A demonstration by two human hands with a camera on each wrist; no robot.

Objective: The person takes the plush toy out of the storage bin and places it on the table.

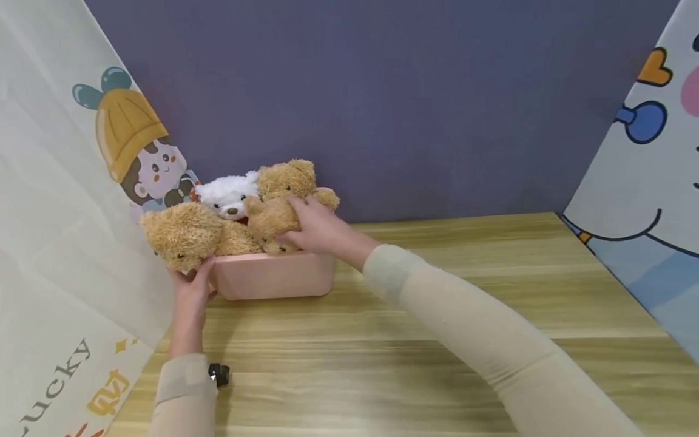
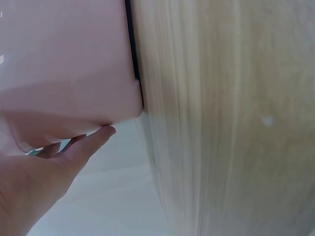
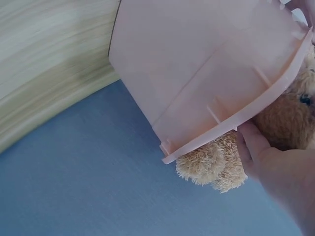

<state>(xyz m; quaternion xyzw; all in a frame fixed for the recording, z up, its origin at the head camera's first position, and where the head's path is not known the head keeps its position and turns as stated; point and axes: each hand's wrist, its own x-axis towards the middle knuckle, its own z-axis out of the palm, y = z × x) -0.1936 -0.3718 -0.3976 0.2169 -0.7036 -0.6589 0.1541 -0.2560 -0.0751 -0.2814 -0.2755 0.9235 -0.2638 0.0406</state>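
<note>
A pink plastic bin (image 1: 273,276) holds plush bears on the table. My right hand (image 1: 319,227) grips a small tan teddy bear (image 1: 267,221) at the bin's right end, thumb and fingers spread around it. In the right wrist view, the fingers (image 3: 253,147) lie between the bin's rim and brown plush. My left hand (image 1: 188,297) is at the bin's left end, below a larger tan bear (image 1: 188,233) that leans over the rim. The left wrist view shows its straight fingers (image 2: 93,140) touching the bin's outer wall. A white bear (image 1: 226,194) and another tan bear (image 1: 286,179) sit behind.
Wood-grain table (image 1: 437,346) extends to the right and front of the bin. A dark blue-grey wall (image 1: 382,109) rises behind it. Printed white panels stand at the left (image 1: 71,230) and right (image 1: 644,212). A small black device (image 1: 219,374) is beside the left wrist.
</note>
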